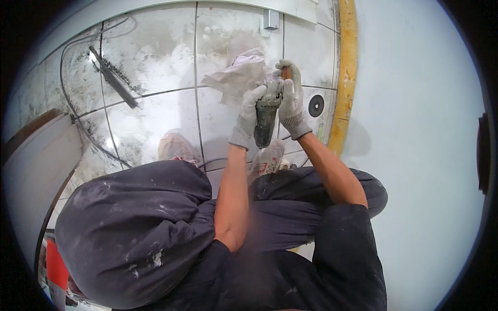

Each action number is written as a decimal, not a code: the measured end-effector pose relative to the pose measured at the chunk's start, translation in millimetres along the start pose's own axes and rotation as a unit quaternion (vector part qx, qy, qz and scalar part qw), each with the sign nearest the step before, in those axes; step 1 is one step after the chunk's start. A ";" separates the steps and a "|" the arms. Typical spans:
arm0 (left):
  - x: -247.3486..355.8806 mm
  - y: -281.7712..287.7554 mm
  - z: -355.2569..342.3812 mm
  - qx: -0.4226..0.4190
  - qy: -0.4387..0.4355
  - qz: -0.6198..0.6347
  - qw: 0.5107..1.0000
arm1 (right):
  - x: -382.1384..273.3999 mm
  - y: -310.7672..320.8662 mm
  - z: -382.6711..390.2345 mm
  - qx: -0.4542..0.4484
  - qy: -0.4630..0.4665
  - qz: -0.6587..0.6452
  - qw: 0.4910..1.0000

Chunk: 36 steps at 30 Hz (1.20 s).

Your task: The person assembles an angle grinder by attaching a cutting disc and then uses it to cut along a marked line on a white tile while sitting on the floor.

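Observation:
A dust-covered dark green angle grinder (266, 116) is held between my two gloved hands, its narrow end pointing toward me. My left hand (250, 115) is closed against its left side. On the other side, my right hand (292, 98) has its fingers curled around a short brownish-orange handle-like piece (286, 73) by the grinder's head. Whether that piece is fixed to the tool, I cannot tell. A pale, dusty cloth (239, 72) lies bunched just beyond my left hand. To the right of my right hand, a black round disc (316, 105) rests on the tiles.
Black dust smears the white tiled floor (145, 119). A dark flat bar (113, 78) and a grey cable (61, 83) lie at left. A small metal box-shaped piece (271, 19) stands at the far side. A yellow strip (345, 78) borders the pale wall (415, 155) at right.

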<state>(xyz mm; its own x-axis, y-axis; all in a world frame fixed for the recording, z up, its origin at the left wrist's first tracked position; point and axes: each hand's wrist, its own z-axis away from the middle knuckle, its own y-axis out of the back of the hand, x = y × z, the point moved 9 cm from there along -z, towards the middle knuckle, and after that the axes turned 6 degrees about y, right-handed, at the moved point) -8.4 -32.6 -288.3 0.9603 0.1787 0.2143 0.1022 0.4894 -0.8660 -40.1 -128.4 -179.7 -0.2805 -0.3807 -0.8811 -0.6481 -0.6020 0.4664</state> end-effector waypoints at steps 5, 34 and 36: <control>7.3 -8.3 1.7 0.064 -0.111 -0.145 0.981 | 12.6 8.3 1.8 0.040 -0.114 -0.053 0.991; 4.0 -38.6 2.7 -0.021 -0.023 -0.037 0.999 | -14.8 35.5 10.5 -0.025 0.021 0.060 0.998; -5.9 -38.4 3.4 -0.009 0.017 0.012 1.000 | -19.6 31.2 12.2 0.015 0.090 0.093 0.991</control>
<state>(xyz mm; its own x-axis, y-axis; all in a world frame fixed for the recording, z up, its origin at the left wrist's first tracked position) -18.9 -49.5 -254.8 0.9710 0.1602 0.1777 0.0835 0.4693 -0.8791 -63.5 -131.1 -148.8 -0.2675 -0.6037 -0.7510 -0.6183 -0.4902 0.6143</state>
